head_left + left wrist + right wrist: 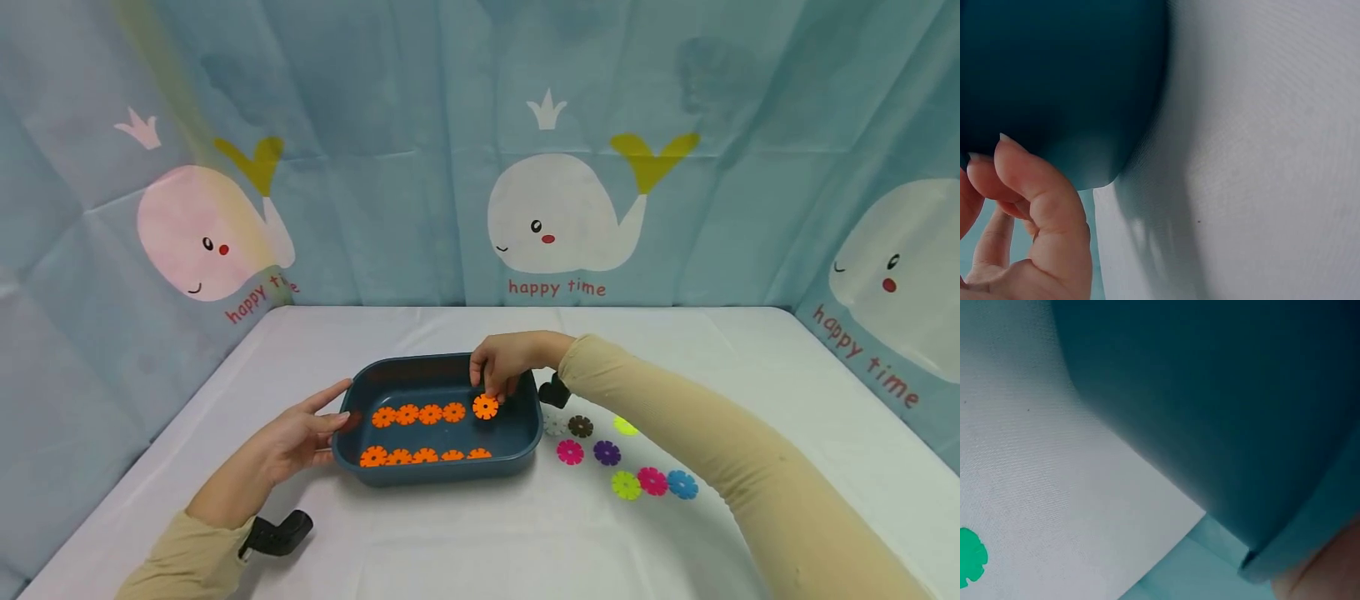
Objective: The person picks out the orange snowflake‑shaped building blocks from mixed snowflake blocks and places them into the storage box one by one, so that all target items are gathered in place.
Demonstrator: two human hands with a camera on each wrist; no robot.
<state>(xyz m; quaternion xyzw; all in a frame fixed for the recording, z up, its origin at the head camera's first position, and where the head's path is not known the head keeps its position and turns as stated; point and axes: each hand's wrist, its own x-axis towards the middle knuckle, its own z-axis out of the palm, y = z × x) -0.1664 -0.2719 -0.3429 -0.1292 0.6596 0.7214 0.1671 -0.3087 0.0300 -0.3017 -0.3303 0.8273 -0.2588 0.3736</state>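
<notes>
A dark blue plastic tray (442, 475) sits on the white table, its side wall (1066, 75) filling much of the left wrist view. At its left end my left hand (288, 442) holds the rim between thumb and fingers. Over the tray's right part, my right hand (510, 362) pinches an orange snowflake disc (485, 406) by its upper edge. Inside the tray, orange discs (431, 414) form a row across the middle. A second row of orange discs (425, 455) is partly hidden by the near wall.
Right of the tray lie several loose discs, among them a pink disc (570, 452), a purple disc (607, 452) and a blue disc (682, 484). The right sleeve (697, 425) hangs over that side. A whale-printed curtain (390, 225) stands behind the table.
</notes>
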